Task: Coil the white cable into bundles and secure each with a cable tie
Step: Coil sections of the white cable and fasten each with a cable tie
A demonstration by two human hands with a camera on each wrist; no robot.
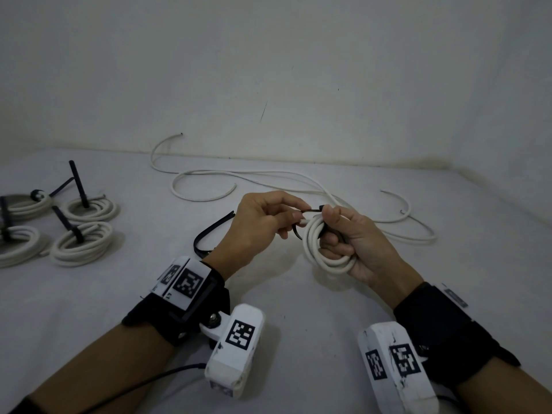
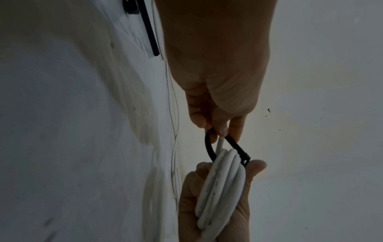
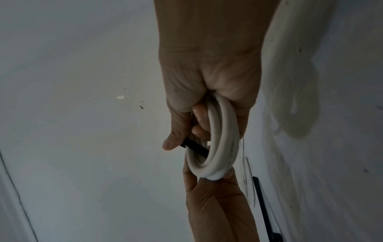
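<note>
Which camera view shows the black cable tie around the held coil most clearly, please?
The left wrist view: the cable tie loops from the left hand over the white coil to its head. The head view shows a small part; the right wrist view shows one short strip.

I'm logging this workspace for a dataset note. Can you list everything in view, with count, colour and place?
Coil in hand: one, white, gripped by the right hand.
Cable tie: one, black, looped round that coil.
Tied bundles: four, white with black ties, far left on the surface.
Loose cables: several, white, strewn behind the hands.
Spare cable ties: a few, black, beside the left wrist.
Surface: white, under everything.
Wall: white, behind.
Wrist cameras: two, white, with black straps.
Left hand: pinches the tie.
Right hand: holds coil.
</note>
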